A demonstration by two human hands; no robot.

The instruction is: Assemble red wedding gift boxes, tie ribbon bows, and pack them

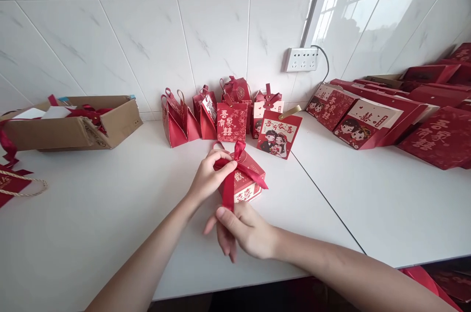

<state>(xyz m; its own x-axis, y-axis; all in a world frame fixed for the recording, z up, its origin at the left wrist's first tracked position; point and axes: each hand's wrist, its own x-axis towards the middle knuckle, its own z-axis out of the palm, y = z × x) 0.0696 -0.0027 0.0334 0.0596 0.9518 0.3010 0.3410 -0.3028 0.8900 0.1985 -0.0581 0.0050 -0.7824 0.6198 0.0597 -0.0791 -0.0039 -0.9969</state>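
A small red and white gift box with printed characters sits on the white table in front of me. Red ribbon is wrapped over its top and crosses in a knot or bow there. At that crossing, my left hand pinches the ribbon between thumb and fingers. Nearer to me, my right hand grips a ribbon tail that hangs down over the box's front, thumb pressed against the fingers. The other tail lies out to the right over the box edge.
Behind the box stand several red gift boxes and a card-like box with a cartoon couple. Folded red boxes are stacked at right. An open cardboard box holds ribbon at left, near a rope-handled red bag. A power strip hangs on the wall.
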